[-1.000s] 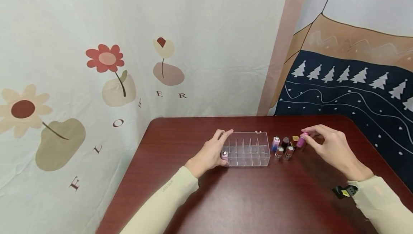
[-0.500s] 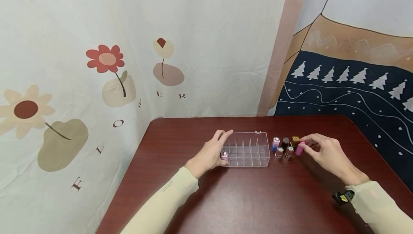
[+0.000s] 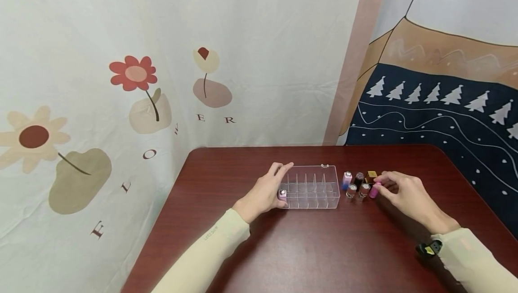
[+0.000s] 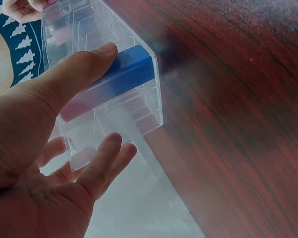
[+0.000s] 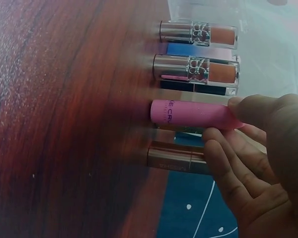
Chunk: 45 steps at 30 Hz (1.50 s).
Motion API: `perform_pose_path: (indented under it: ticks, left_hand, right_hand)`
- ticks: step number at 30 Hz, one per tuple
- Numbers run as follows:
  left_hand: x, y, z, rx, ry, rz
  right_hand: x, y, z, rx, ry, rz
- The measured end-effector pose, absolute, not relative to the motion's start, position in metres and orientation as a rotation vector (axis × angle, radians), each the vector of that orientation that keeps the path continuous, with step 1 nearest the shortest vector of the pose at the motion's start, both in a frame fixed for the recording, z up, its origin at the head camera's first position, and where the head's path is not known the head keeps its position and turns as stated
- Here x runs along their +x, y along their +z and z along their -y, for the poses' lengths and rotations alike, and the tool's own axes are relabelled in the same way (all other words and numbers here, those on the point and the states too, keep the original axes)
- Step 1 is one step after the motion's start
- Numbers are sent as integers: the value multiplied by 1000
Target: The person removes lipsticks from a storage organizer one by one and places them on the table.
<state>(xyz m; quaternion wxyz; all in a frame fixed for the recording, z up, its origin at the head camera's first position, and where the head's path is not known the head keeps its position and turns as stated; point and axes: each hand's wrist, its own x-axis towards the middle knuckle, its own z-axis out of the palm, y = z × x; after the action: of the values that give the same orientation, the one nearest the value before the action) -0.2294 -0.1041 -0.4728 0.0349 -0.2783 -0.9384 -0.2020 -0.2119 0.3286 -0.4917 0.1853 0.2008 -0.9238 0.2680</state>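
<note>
My left hand (image 3: 262,195) grips the left end of a clear divided box (image 3: 311,203), thumb on the near side and fingers at the back. A pink-to-blue lipstick (image 4: 131,74) stands in the box's near left corner compartment, beside that thumb. Right of the box, my right hand (image 3: 413,197) pinches the top of a pink lipstick (image 5: 191,114) between thumb and fingers. It is upright at the right end of a lipstick group; whether its base touches the table I cannot tell. A metallic lipstick (image 5: 176,159) is close to the right fingers.
Two clear-capped lipsticks (image 3: 351,190) stand in the group's near row. Behind are another pink-to-blue lipstick (image 3: 346,179), a dark one (image 3: 359,179) and a gold-topped one (image 3: 371,175). All share the reddish-brown table (image 3: 315,248), with a printed curtain (image 3: 263,59) behind.
My right hand has brought the pink lipstick nearer to me and slightly left, beside the near row. The left hand stays on the box.
</note>
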Motion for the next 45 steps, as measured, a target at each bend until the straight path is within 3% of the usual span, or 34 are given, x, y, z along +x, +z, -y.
perform_pose_path:
  ticks: [21, 45]
  left_hand:
    - [-229, -471, 104, -867, -640, 2882]
    - [-233, -473, 111, -925, -650, 2910]
  right_hand:
    - [-211, -482, -326, 554, 708, 2483]
    - [-219, -465, -231, 936, 784, 2347]
